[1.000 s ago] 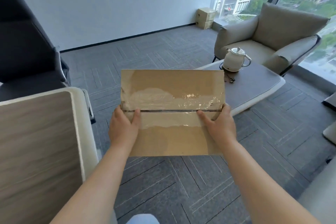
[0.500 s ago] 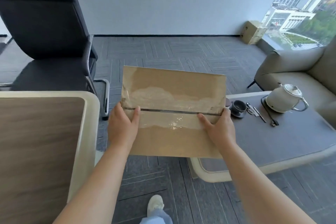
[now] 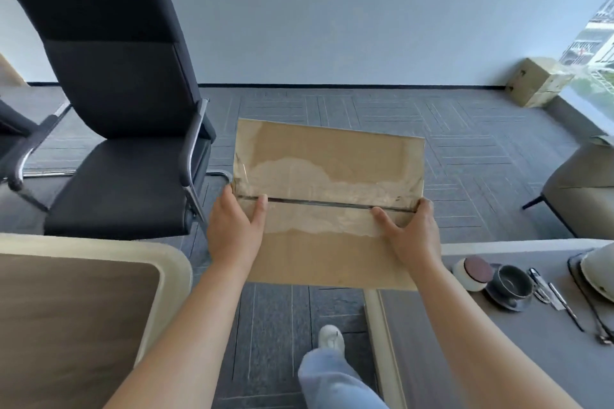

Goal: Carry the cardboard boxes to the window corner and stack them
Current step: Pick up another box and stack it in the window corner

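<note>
Cardboard box (image 3: 329, 176) held in the air at about chest height, taped top flaps facing up, over the carpet gap between two tables. It touches neither table.

Left hand (image 3: 232, 229) grips the box's left edge. The thumb lies flat on top beside the taped seam and the fingers wrap out of sight beneath. Right hand (image 3: 412, 232) grips the right edge the same way, thumb on the lid and fingers hidden under the box. Both arms are extended.

Two stacked boxes (image 3: 535, 83) sit on the floor in the far right corner, against the wall beside the window (image 3: 598, 43), well apart from the carried box.

Black chair (image 3: 126, 129) stands left of the box. Wood-topped table (image 3: 66, 309) fills the lower left. Grey table (image 3: 481, 359) at the lower right carries a dark cup (image 3: 508, 282) on a saucer near its far left corner, with a white kettle (image 3: 601, 272) at the frame edge. One white shoe (image 3: 330, 337) is on the carpet below the box.
</note>
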Available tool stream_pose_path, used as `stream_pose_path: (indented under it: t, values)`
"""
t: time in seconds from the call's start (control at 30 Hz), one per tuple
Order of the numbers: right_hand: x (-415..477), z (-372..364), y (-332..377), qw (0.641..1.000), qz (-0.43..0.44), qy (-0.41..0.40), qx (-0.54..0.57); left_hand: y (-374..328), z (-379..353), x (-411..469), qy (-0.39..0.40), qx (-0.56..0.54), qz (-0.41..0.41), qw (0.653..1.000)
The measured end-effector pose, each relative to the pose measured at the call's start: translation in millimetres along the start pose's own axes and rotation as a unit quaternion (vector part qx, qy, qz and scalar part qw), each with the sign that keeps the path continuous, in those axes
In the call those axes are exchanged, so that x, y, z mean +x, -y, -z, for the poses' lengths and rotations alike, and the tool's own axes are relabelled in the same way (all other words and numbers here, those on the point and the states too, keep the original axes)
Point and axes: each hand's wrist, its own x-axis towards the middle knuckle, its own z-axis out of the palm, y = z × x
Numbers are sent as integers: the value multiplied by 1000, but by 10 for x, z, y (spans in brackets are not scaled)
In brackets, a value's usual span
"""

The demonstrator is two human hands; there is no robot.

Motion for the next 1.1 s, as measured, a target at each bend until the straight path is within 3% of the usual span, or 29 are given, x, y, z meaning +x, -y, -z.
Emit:
stream_pose_path:
  t: [0.67, 1.1]
  values:
    - [3418, -905, 1263, 998, 49, 36, 8, -880, -1345, 3094, -31, -9, 45, 998]
    - [5603, -1755, 2188, 998, -3, -49, 29, -1410, -2344, 5928, 37, -6, -25, 999]
